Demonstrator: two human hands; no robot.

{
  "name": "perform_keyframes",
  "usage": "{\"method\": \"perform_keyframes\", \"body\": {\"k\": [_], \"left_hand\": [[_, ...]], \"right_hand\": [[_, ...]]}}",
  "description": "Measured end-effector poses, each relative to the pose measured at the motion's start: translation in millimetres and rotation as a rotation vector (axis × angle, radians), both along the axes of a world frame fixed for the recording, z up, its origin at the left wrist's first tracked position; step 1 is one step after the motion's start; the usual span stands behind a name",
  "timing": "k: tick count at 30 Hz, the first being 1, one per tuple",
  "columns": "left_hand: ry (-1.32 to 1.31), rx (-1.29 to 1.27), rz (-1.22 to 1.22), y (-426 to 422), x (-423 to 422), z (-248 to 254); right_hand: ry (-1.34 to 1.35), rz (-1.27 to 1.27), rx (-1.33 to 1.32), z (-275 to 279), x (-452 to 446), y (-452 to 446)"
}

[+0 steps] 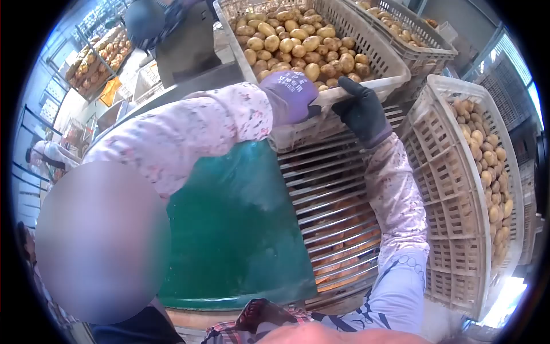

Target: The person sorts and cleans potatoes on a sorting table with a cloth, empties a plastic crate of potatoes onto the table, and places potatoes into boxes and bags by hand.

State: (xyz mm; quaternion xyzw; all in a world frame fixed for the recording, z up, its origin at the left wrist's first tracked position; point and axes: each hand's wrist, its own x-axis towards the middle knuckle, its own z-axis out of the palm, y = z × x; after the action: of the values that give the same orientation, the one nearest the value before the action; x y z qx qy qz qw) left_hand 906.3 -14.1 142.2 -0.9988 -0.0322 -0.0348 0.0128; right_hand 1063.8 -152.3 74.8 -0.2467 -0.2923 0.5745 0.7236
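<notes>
A pale plastic crate [355, 94] heaped with yellow-brown potatoes [298, 46] stands at the far end of a metal bar rack. My left hand [292, 96], in a purple glove with white lettering and a dark palm, is closed over the crate's near rim. At the right part of the same rim is my right hand [364, 112], in a black-palmed glove. Its upper finger reaches over the edge, and another digit lies against the outer wall. Both arms wear pink floral sleeves. Part of my left arm is hidden behind a blurred patch.
Below my hands lie a green sheet [229, 229] and metal bars [338, 229]. Another potato crate [447, 200] stands close on the right, and one [424, 51] sits behind. Beyond the left arm are a person [183, 46] and stacked produce [100, 60].
</notes>
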Motion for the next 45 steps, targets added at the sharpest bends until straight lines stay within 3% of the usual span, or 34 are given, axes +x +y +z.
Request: {"method": "perform_keyframes", "body": {"k": [3,6,9,11,12,13,15,17,20,21,22,24,25,26,27,28,30,31,32,34,35,36,37,39,43,44,45], "left_hand": [[-0.064,-0.07,-0.076,-7.0,-34.4,3.2],[0.077,-0.08,-0.126,-5.8,-88.7,-16.0],[0.245,-0.016,0.033,-15.9,-131.5,-14.5],[0.249,-0.022,0.001,-17.1,-158.5,-12.9],[0.236,-0.021,-0.005,-16.5,-172.3,-13.9],[0.152,-0.003,-0.002,-15.5,-186.3,-27.0],[0.113,-0.028,0.119,-2.6,-200.5,-21.5],[0.009,-0.049,0.12,13.4,-214.3,-25.8],[-0.161,-0.047,0.073,26.8,-227.8,-35.7],[-0.208,-0.055,0.047,25.7,-232.0,-39.9],[-0.182,-0.077,0.07,25.3,-233.4,-42.1],[-0.186,-0.103,0.082,27.1,-229.4,-42.6],[-0.187,-0.095,0.081,26.1,-230.1,-42.4],[-0.188,-0.105,0.095,23.2,-229.4,-40.9],[-0.182,-0.107,0.116,21.1,-228.7,-39.5],[-0.194,-0.142,0.136,15.9,-225.1,-38.4],[-0.205,-0.206,0.226,-0.8,-219.4,-35.1],[-0.193,-0.205,0.28,-6.2,-218.2,-36.2],[-0.118,-0.255,0.364,-4.7,-213.3,-41.0],[-0.299,-0.186,0.378,-7.0,-225.3,-50.3],[-0.197,-0.213,0.419,-7.8,-228.1,-40.0],[-0.3,-0.181,0.408,-6.4,-235.3,-47.9],[-0.351,-0.202,0.386,-4.4,-241.7,-54.0],[-0.408,-0.24,0.399,3.4,-266.7,-53.6],[-0.812,-0.177,0.321,34.0,-318.2,-99.6],[-0.83,-0.243,0.339,34.6,-336.3,-99.7],[-0.853,-0.302,0.358,36.3,-354.3,-95.9]], "right_hand": [[0.124,-0.111,-0.105,-0.8,-30.5,-9.9],[0.57,0.116,-0.029,-9.9,-103.5,-18.0],[0.685,-0.2,-0.093,-1.3,-171.5,-31.5],[0.612,-0.411,-0.162,-25.8,-194.1,-25.4],[0.634,-0.427,-0.23,4.3,-218.2,-31.8],[0.638,-0.39,-0.202,-1.0,-225.7,-32.3],[0.264,-0.398,-0.012,2.1,-242.5,-16.4],[0.06,-0.482,-0.007,-10.2,-251.7,7.8],[0.117,-0.482,-0.064,-6.1,-263.2,17.1],[0.205,-0.467,-0.111,-3.2,-269.8,14.1],[0.048,-0.523,-0.322,-20.8,-260.8,8.3],[-0.119,-0.521,-0.62,-3.7,-240.4,-23.8],[-0.423,-0.629,-0.434,-30.5,-207.9,-42.4],[-0.374,-0.848,-0.37,-36.0,-185.5,-59.7],[-0.852,-1.194,-0.508,-22.4,-175.1,-70.7],[-0.682,-1.228,-0.411,-41.9,-137.3,-81.6],[-0.8,-1.187,-0.266,-82.0,-75.0,-79.3],[-0.719,-1.138,-0.286,-94.3,-54.6,-72.6],[-0.571,-1.069,-0.281,-103.9,-38.7,-63.0],[-0.164,-0.925,-0.207,-107.9,-27.4,-50.1],[-0.017,-0.874,-0.163,-100.9,-28.6,-46.6],[0.023,-0.834,-0.135,-92.0,-34.4,-47.0],[-0.035,-0.827,-0.105,-79.6,-45.6,-43.9],[-0.773,-0.967,-0.193,-40.4,-96.5,-22.7],[-0.803,-0.996,-0.086,11.0,-176.0,8.3],[-0.916,-0.96,-0.047,21.6,-192.5,15.2],[-1.209,-1.071,-0.026,37.9,-226.8,22.5]]}}
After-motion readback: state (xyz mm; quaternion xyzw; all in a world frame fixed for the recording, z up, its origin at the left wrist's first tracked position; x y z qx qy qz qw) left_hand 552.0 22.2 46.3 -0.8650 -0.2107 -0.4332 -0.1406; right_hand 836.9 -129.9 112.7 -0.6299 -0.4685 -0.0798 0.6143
